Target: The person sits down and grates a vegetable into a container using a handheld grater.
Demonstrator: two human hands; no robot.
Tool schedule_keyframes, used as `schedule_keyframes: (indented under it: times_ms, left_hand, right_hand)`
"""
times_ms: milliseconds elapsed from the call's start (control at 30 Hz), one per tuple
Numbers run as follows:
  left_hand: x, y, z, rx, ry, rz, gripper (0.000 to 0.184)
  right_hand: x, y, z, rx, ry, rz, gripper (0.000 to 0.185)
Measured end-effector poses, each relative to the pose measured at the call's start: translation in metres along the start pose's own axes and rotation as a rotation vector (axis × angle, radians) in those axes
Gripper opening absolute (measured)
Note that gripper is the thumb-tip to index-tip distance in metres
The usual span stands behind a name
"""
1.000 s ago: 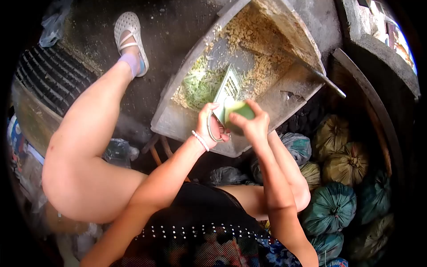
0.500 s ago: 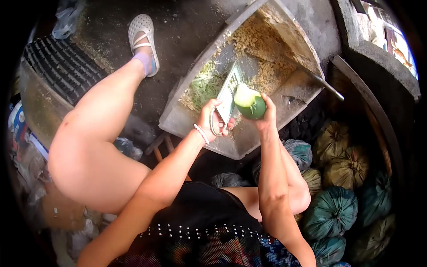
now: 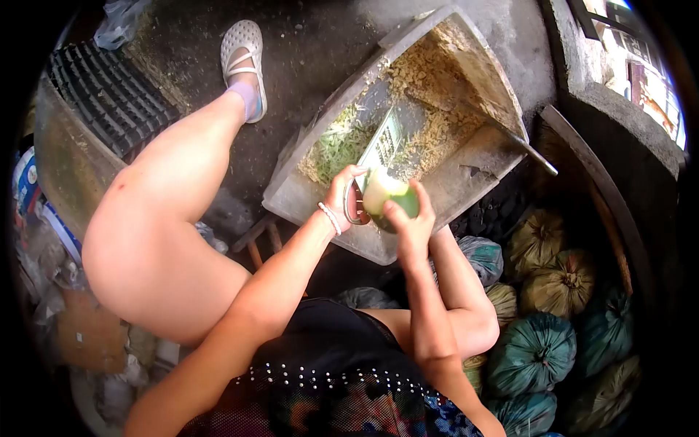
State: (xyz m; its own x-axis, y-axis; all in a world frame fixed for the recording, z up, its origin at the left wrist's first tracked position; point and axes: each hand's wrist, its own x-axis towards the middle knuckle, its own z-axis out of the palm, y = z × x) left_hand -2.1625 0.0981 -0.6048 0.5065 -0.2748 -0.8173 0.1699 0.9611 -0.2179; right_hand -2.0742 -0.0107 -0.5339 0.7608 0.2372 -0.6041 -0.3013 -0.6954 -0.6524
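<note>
Over the near end of a grey, worn trough (image 3: 364,242), a flat metal grater (image 3: 384,146) points away from the body, its curved handle clamped in the left grip (image 3: 344,195). Just right of its lower end, the right grip (image 3: 416,215) is wrapped around a green-skinned, pale-fleshed rounded vegetable (image 3: 383,197); whether cut face and grater touch is unclear.

a pale shoe (image 3: 241,36), punched with round holes, strapped; lilac sock (image 3: 245,92); pinkish-white beaded bracelet (image 3: 330,218); black garment (image 3: 328,331) with rows of pale studs (image 3: 303,375) and multicoloured mesh (image 3: 298,409).
</note>
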Motion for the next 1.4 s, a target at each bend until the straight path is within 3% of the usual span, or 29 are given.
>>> schedule_keyframes:
  times_ms: [33,100,167,233,300,367,433,500,533,567,633,700,833,900,967,1000,1100,1233,1267,1333,1400]
  left_hand:
    - [0.004,-0.006,0.004,-0.044,0.066,0.047,0.051]
    - [-0.006,0.004,-0.001,0.021,0.002,-0.022,0.053]
    - [-0.004,-0.002,0.005,-0.104,-0.008,-0.063,0.052]
    - [-0.008,0.002,0.025,-0.189,-0.014,-0.093,0.05]
    - [-0.003,0.004,0.022,-0.158,-0.025,-0.089,0.05]
    - [-0.003,0.001,0.021,-0.2,-0.052,-0.064,0.052]
    - [0.0,-0.005,0.022,-0.195,-0.034,-0.043,0.054]
    - [0.003,-0.007,0.02,-0.159,0.017,-0.011,0.058]
    - [-0.001,-0.005,0.02,-0.16,0.0,-0.046,0.058]
    - [-0.001,-0.005,0.021,-0.214,-0.002,-0.016,0.056]
    - [0.0,-0.001,0.015,-0.224,-0.039,-0.113,0.054]
    - [-0.001,0.007,0.023,-0.237,-0.076,-0.113,0.054]
    - [0.002,0.0,0.019,-0.212,-0.093,-0.095,0.056]
    - [0.0,-0.002,0.025,-0.178,-0.007,-0.03,0.055]
    - [-0.002,-0.001,0.029,-0.238,-0.033,-0.059,0.057]
    - [-0.001,-0.001,0.025,-0.238,-0.043,-0.078,0.057]
    - [-0.003,-0.001,0.028,-0.263,-0.012,-0.123,0.056]
    - [-0.001,-0.001,0.027,-0.235,-0.043,-0.127,0.057]
    - [-0.003,0.0,0.031,-0.215,-0.036,-0.08,0.057]
    - [-0.002,-0.001,0.029,-0.184,-0.014,-0.054,0.059]
    - [-0.001,-0.007,0.022,-0.185,0.001,-0.075,0.059]
  right_hand:
    - [-0.008,0.002,0.007,-0.233,0.064,-0.118,0.07]
    - [0.028,0.029,0.031,-0.247,0.258,-0.132,0.067]
    - [0.113,0.027,0.037,0.019,0.305,0.179,0.065]
    - [0.153,0.02,0.042,-0.169,0.335,0.152,0.069]
    - [0.147,0.019,0.033,-0.237,0.3,0.11,0.069]
    - [0.096,-0.006,0.011,0.067,0.057,0.189,0.069]
    - [0.046,-0.013,-0.001,-0.109,0.012,0.109,0.066]
    - [0.03,-0.006,0.008,-0.376,0.132,-0.191,0.064]
    - [0.056,0.015,0.023,-0.32,0.249,-0.194,0.061]
    - [0.087,-0.002,0.035,-0.115,0.246,0.108,0.064]
    - [0.143,0.004,0.048,-0.222,0.33,0.171,0.07]
    - [0.143,0.01,0.043,-0.297,0.336,0.068,0.065]
    - [0.052,-0.027,0.003,-0.201,0.058,0.164,0.066]
    - [0.03,-0.013,0.003,-0.256,0.095,0.013,0.066]
    - [0.083,0.014,0.027,-0.113,0.244,0.058,0.065]
    - [0.121,0.01,0.036,-0.154,0.275,0.232,0.065]
    - [0.165,0.009,0.054,-0.388,0.376,0.056,0.078]
    - [0.083,-0.018,0.012,-0.039,0.088,0.221,0.064]
    - [0.056,-0.018,0.002,-0.188,0.036,0.142,0.063]
    - [0.035,-0.016,0.013,-0.14,0.14,0.049,0.062]
    - [0.086,0.012,0.036,-0.112,0.325,0.068,0.061]
